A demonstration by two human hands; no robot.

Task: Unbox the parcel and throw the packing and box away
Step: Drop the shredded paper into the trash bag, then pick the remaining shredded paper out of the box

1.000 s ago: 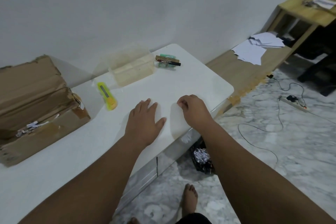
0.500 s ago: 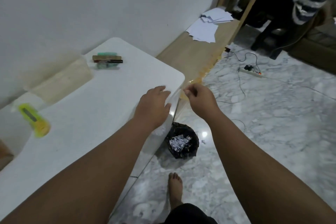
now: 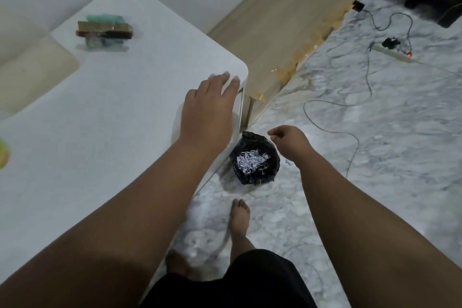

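Note:
My left hand (image 3: 208,110) lies flat, fingers spread, on the near right corner of the white table (image 3: 100,112) and holds nothing. My right hand (image 3: 290,141) hovers just right of and above the black bin bag (image 3: 268,151) on the floor, fingers curled in; nothing shows between them. Shredded white paper (image 3: 251,160) lies inside the bag. Small packaged items (image 3: 105,31) sit at the table's far side. The cardboard box is out of view.
A pale clear container (image 3: 32,70) and the tip of a yellow cutter (image 3: 3,154) are at the table's left. A power strip (image 3: 392,51) and cables (image 3: 332,130) trail over the marble floor. A wooden bench (image 3: 275,15) runs along the wall. My bare foot (image 3: 240,217) stands by the bag.
The view swung right and down, losing the cardboard box. My right hand went from the table's edge down to above the bin bag. My left hand slid to the table corner.

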